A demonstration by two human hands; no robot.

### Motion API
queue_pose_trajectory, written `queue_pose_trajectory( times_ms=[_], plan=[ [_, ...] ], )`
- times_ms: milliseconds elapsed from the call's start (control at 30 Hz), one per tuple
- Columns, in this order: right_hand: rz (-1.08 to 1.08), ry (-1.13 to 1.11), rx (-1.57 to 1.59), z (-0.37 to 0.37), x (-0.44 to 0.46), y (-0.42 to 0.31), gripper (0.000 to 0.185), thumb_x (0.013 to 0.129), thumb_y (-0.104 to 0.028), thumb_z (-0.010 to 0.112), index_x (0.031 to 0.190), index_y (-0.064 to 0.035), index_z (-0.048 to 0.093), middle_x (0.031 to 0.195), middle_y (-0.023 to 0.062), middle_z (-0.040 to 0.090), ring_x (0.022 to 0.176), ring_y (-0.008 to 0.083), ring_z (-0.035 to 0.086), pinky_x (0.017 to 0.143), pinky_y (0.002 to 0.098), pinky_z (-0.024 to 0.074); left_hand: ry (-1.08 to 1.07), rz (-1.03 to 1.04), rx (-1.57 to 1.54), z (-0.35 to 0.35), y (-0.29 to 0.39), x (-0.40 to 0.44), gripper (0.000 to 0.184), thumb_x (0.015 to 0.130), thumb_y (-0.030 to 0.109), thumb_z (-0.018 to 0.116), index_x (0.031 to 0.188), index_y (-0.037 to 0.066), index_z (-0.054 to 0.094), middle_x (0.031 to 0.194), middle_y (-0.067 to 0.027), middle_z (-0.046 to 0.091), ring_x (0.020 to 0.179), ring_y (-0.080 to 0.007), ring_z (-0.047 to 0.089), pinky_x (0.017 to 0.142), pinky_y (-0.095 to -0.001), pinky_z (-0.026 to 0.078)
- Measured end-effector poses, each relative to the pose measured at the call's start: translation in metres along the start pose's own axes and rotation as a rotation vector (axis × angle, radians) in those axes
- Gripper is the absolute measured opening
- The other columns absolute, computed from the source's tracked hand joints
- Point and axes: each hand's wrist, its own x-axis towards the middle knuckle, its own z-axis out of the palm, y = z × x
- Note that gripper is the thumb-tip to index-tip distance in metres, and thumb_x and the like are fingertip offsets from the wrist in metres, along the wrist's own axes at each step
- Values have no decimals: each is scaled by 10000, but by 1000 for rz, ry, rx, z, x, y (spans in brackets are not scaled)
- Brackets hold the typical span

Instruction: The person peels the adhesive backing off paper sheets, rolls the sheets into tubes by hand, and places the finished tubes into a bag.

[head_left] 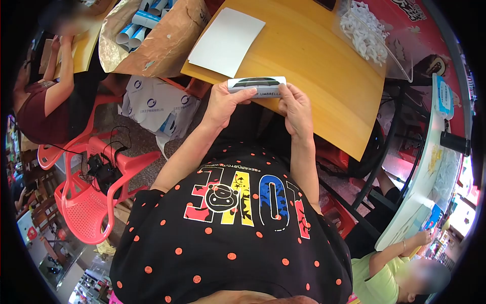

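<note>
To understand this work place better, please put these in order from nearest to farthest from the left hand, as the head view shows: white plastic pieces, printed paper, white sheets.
1. Printed paper: held in the left hand.
2. White sheets: on the table, just ahead.
3. White plastic pieces: farther ahead, to the right.

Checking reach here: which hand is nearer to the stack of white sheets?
Left. In the view, the left hand is just below the white sheets; the right hand is farther off, below and to their right. Both hold the printed paper.
</note>
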Motion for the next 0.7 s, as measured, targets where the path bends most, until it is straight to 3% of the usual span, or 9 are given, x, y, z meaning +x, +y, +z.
queue_pose_trajectory(
  times_ms=[67,200,433,533,633,700],
  plan=[
    [-46,94,-97,1,-2,-5,194,910,-138,578,978,38,622,627,-75,451,480,-2,293,418,188,199,-6,-50,2,-2,1,-1,179,797,93,698,959,24,665,858,-36,675,757,-79,614,642,-213,496],
    [-104,170,-189,-1,-3,-1,180,900,-119,586,932,54,625,631,-77,434,506,9,301,443,188,212,-43,-74,-18,-7,2,-1,217,811,121,695,989,2,660,872,-44,671,762,-91,619,642,-223,518],
    [-161,182,-96,1,-4,5,143,885,-112,605,862,21,651,616,-88,415,526,8,301,464,200,188,20,142,157,-26,10,-7,164,820,152,688,814,-12,685,732,-4,635,655,-56,551,598,-211,462],
    [-189,202,-31,3,-2,3,154,891,-123,600,860,22,643,630,-66,456,505,14,297,452,198,187,-13,397,425,-30,19,-9,186,825,153,669,837,-32,663,767,-12,558,701,-84,513,639,-221,412],
    [-166,136,13,-1,-4,4,167,913,-127,569,878,23,631,644,-55,454,512,17,306,451,202,195,-169,179,406,-40,39,-16,179,841,150,648,822,-29,655,765,-19,546,695,-90,515,621,-223,403],
    [-236,123,31,2,-5,-1,216,946,-155,513,958,31,622,821,44,609,527,22,342,468,182,240,-164,219,398,-49,54,-21,166,857,120,622,797,-32,653,747,-20,548,635,-74,524,568,-203,413]
  ],
)
